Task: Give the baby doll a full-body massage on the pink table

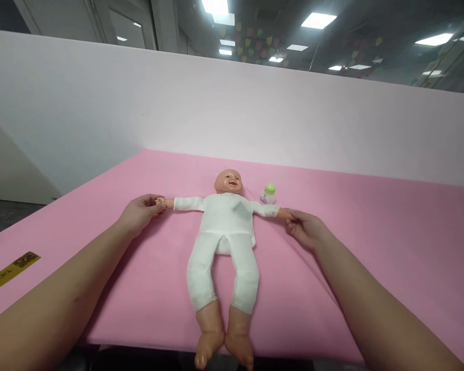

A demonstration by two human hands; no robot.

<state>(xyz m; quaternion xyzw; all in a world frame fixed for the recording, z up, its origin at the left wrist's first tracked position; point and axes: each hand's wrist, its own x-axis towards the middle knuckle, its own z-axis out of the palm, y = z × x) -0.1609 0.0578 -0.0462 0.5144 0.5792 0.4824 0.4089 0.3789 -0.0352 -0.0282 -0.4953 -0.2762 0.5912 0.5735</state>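
A baby doll (226, 216) with a white cloth body lies on its back on the pink table cover (147, 293). Its head points away from me, and its feet stick out past the near edge. Both doll arms are stretched straight out to the sides. On the left, my left hand (141, 211) pinches the doll's hand between thumb and fingers. My right hand (306, 228) grips the doll's other hand in the same way. Just beyond the doll's right-hand-side arm stands a small baby bottle (268, 194) with a green cap.
A yellow strip with a printed code (11, 273) lies at the left of the table. Behind the table runs a low white wall (232, 108), with glass panels and ceiling lights above it.
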